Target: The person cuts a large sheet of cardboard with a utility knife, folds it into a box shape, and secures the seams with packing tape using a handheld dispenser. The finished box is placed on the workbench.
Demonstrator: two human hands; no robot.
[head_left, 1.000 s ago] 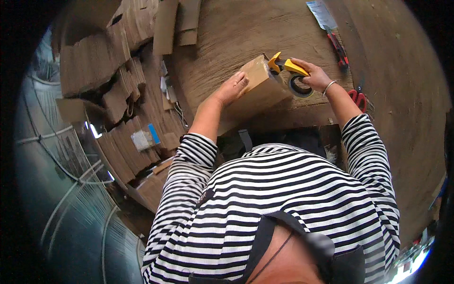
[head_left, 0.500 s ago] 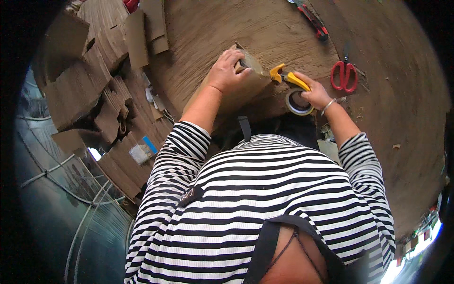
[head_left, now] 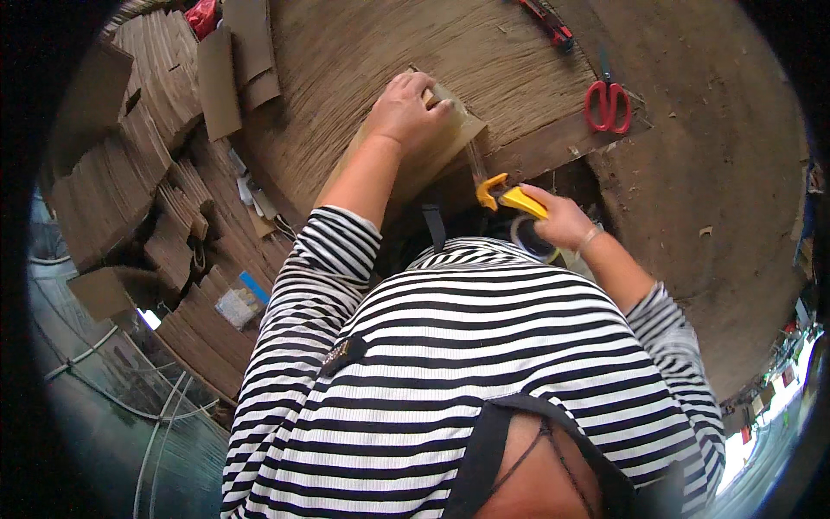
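Note:
A brown cardboard box [head_left: 437,154] stands tilted on the wooden table in front of me. My left hand [head_left: 402,108] is closed over its upper edge, thumb and fingers curled round it. My right hand [head_left: 566,222] is wrapped round the yellow handle of a tape dispenser [head_left: 517,201], near the table's front edge. The dispenser's roll of tape [head_left: 532,240] hangs below the handle, partly hidden by the hand. Between the box's right corner and the dispenser's head runs a taut strip of tape [head_left: 476,163].
Red-handled scissors [head_left: 608,107] lie to the right, with a red and black utility knife [head_left: 548,24] farther back. Stacks of flat cardboard [head_left: 130,173] crowd the left side. A small packet with a blue strip [head_left: 240,303] rests on them.
My right hand has drawn the tape dispenser toward me and away from the box, with tape stretching between them. My left hand stays on the box. The whole view has shifted slightly.

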